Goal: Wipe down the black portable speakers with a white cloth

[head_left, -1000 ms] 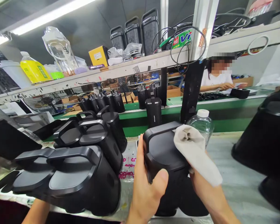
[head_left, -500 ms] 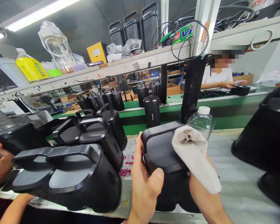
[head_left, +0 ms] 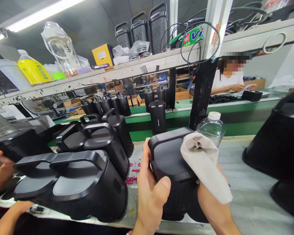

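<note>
Two hands grip one black speaker [head_left: 171, 163] tilted over the near edge of the workbench [head_left: 247, 195]. The left hand [head_left: 150, 192] wraps its side, thumb pressed on the casing. The right hand [head_left: 210, 202] closes on the other side, pinning a beige cloth [head_left: 203, 163] against the top. Just behind stands a clear bottle [head_left: 211, 129]; more black speakers [head_left: 88, 176] crowd the left.

Black speakers [head_left: 88, 169] crowd left; bare bench [head_left: 247, 182] lies open right.
</note>
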`<state>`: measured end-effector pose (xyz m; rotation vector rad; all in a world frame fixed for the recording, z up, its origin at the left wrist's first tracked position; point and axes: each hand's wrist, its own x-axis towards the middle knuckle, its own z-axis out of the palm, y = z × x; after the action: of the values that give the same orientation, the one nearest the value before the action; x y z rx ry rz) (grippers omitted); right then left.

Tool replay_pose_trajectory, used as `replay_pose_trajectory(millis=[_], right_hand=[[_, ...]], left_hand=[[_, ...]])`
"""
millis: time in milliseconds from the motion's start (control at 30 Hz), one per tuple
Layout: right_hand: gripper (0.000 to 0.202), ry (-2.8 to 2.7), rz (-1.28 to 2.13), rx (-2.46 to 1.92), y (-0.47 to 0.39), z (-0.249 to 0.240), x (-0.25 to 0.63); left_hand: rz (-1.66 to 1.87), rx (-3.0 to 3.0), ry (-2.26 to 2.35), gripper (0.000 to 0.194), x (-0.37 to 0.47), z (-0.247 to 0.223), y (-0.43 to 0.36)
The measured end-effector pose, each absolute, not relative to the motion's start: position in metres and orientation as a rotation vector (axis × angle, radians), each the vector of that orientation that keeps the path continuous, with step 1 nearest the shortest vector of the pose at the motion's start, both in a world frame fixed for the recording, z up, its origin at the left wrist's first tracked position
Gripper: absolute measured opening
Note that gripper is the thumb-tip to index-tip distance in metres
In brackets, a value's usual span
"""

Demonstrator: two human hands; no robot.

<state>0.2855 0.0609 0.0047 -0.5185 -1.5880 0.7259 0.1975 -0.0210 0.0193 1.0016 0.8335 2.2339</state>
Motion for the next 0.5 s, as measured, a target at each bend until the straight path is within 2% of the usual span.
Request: replay_pose_trajectory(millis=[500], right_hand=[[0.05,-1.544,0.782,-0.543,0.0549,0.0137,0.2835]], left_hand=[[2.204,1.051,0.835,0.068,0.1963,0.0157,-0.022]])
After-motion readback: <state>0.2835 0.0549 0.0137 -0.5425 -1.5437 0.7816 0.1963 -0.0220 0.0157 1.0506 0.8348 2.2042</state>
